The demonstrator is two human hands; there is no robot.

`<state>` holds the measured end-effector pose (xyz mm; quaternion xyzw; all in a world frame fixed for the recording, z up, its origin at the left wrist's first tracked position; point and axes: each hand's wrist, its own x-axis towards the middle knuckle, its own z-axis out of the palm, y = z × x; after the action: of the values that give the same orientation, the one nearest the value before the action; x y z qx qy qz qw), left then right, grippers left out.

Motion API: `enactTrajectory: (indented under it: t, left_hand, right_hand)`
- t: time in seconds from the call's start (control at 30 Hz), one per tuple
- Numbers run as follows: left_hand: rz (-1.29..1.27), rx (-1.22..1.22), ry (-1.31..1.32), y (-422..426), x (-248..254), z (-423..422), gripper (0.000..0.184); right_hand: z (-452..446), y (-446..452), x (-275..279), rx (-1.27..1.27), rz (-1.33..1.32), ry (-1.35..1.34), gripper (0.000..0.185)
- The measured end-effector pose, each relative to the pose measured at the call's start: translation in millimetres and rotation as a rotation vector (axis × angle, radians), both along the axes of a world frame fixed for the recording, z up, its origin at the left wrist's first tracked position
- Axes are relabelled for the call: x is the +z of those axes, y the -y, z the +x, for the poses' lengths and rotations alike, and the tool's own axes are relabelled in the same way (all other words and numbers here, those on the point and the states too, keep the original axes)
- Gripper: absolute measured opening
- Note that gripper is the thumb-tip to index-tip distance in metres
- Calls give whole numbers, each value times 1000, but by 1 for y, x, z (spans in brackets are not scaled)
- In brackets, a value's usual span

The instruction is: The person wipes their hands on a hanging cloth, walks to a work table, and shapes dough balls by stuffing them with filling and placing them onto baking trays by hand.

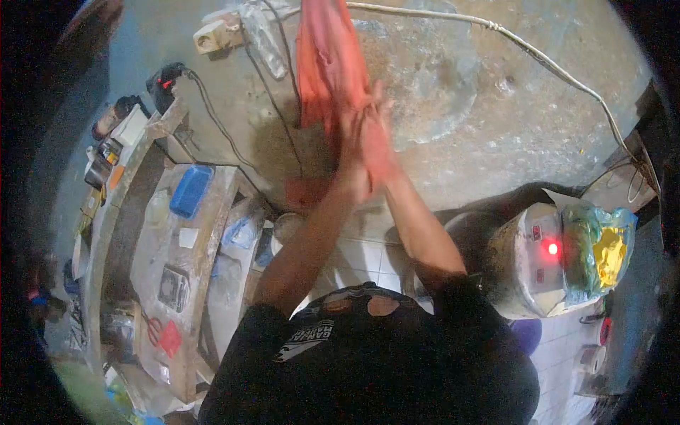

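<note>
A red cloth hangs down the stained wall in front of me. My left hand and my right hand meet at its lower end, palms turned toward each other and pressed close. Some fingers of my right hand point up and stand slightly apart. Those of my left hand are blurred and partly hidden against the cloth. Whether a fold of cloth lies between the palms cannot be made out. Below the cloth, left of my wrists, is a reddish patch.
A socket block with cables hangs at upper left. Wooden shelves on the left hold a blue container, a scale-like device and red-handled scissors. At right, a machine with a lit red lamp stands beside a plastic bag.
</note>
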<state>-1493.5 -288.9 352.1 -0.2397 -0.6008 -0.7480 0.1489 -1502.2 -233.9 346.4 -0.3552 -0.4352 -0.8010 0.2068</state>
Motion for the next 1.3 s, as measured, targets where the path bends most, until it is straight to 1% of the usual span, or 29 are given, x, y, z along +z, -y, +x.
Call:
enactTrajectory:
  t: [0.03,0.1,0.13,0.23,0.27,0.33,0.37,0.43,0.47,0.5,0.53,0.57,0.63,0.67,0.7,0.73,0.77,0.8,0.83,0.87,0.93,0.97,1.0,1.03,1.07,1.13,1.2,1.23,1.3]
  left_hand:
    - [74,1,17,-1,-4,-1,28]
    - [181,-110,105,16,-7,-18,27]
    - [191,-157,126,27,-5,-28,27]
    - [166,-243,82,59,-11,-59,26]
    - [147,-276,43,70,-14,-68,26]
    - [147,-391,-21,95,-20,-88,25]
    - [168,-480,-23,108,-17,-94,25]
    - [221,-658,56,115,22,-85,13]
    - [-519,-185,-170,115,39,-62,20]
    - [-877,68,-279,97,36,-50,26]
    - [-1231,327,-391,79,31,-39,32]
    - [-825,426,-331,23,8,-31,45]
    - [-410,507,-250,-2,1,-13,60]
    - [-343,303,-175,11,24,-2,69]
    - [-276,102,-100,19,36,4,78]
    - [-262,124,-115,21,25,-20,61]
    - [-248,146,-130,23,12,-44,45]
    - [-491,148,64,32,31,-47,43]
    - [-609,146,166,34,37,-47,42]
    - [-735,137,263,35,41,-49,41]
    - [95,-174,457,31,41,-45,29]
    - [101,-165,451,35,48,-40,29]
    - [180,-172,512,38,55,-33,28]
    - [257,-184,576,40,60,-24,27]
    - [258,-187,570,42,53,-25,27]
    - [249,-214,561,48,44,-26,27]
    - [233,-236,551,54,37,-21,27]
    - [225,-250,546,57,34,-18,27]
    - [206,-274,532,63,30,-16,28]
  right_hand:
    - [-7,0,-9,436,-437,-71,87]
    - [9,0,0,1031,-1039,35,90]
    - [20,2,6,1329,-1345,98,92]
    - [60,3,27,2203,-2269,291,98]
    - [72,0,38,2210,-2257,293,98]
    - [104,-4,46,2089,-1932,857,84]
    - [110,-10,45,2095,-1932,864,84]
    - [111,-28,50,2084,-1824,800,67]
    - [94,-39,31,2043,-1740,517,56]
    - [89,-42,34,2040,-1742,510,56]
    - [80,-45,40,1794,-1647,648,55]
    - [62,-42,29,1729,-1795,706,54]
    - [28,-37,8,1560,-2088,783,54]
    - [19,-35,-10,1528,-1559,924,45]
    - [23,-32,-7,1482,-1304,983,41]
    - [26,-30,-5,1442,-1043,1016,38]
    - [48,-28,21,1901,-1416,1015,41]
    - [51,-29,29,2120,-1616,976,42]
    - [53,-30,36,2357,-1791,947,43]
    - [49,-32,36,2129,-1539,826,45]
    - [48,-35,32,1894,-1298,725,46]
    - [56,-34,47,1831,-1323,800,47]
    - [60,-33,57,1766,-1346,867,48]
    - [62,-33,55,1769,-1341,866,48]
    - [63,-35,53,1893,-1325,776,46]
    - [55,-43,42,2010,-1298,667,44]
    - [47,-45,27,2028,-1951,862,34]
    - [43,-47,20,2029,-1954,854,34]
    - [41,-44,22,2087,-2086,983,17]
